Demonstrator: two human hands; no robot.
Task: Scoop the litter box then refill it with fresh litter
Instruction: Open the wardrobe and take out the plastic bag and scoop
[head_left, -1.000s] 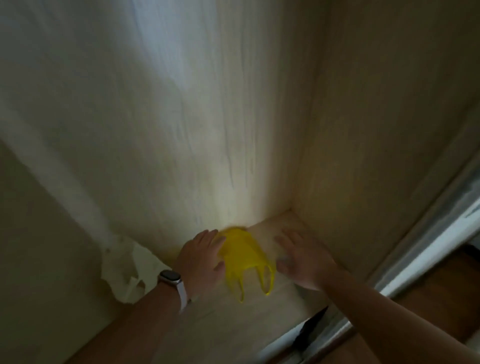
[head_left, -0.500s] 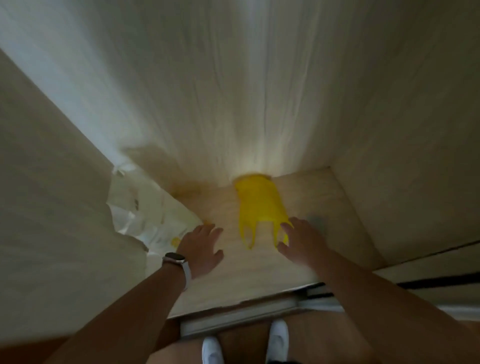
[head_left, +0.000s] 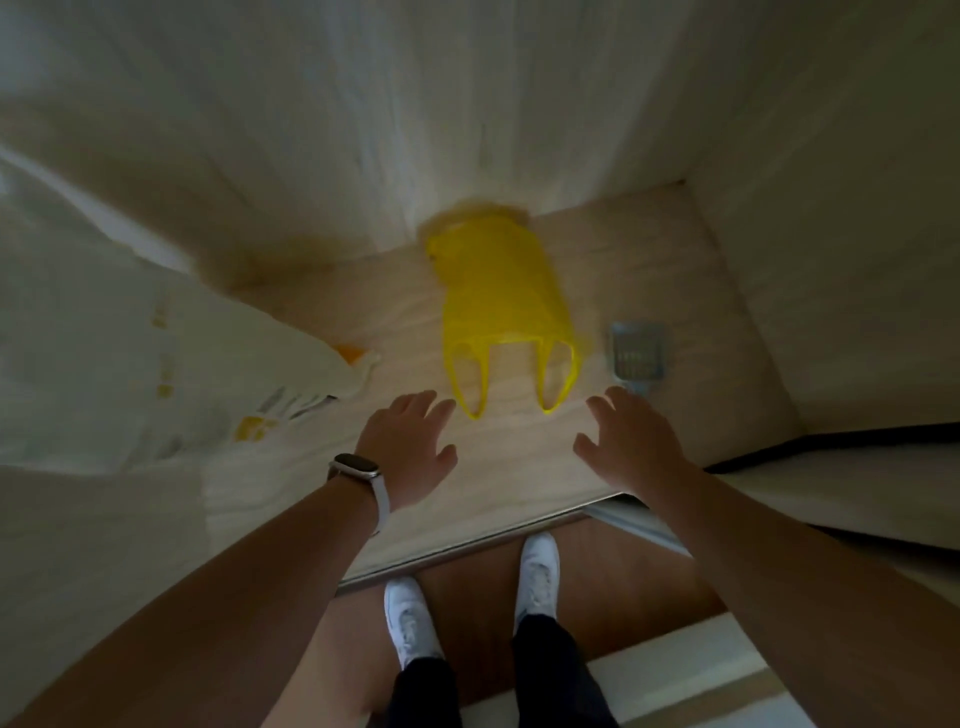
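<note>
Just beyond the left hand (head_left: 410, 447) and right hand (head_left: 631, 447), between the two: yellow bag (head_left: 501, 306), flat on the shelf (head_left: 519, 478), handle loops toward the fingertips, untouched. Just past the right hand: slotted scoop (head_left: 638, 356), lying flat. Left of the left hand: white sack (head_left: 156, 364), slumped, contents hidden. Both hands spread, fingers apart and nearly straight, holding nothing. Watch (head_left: 356, 467) on left wrist.
</note>
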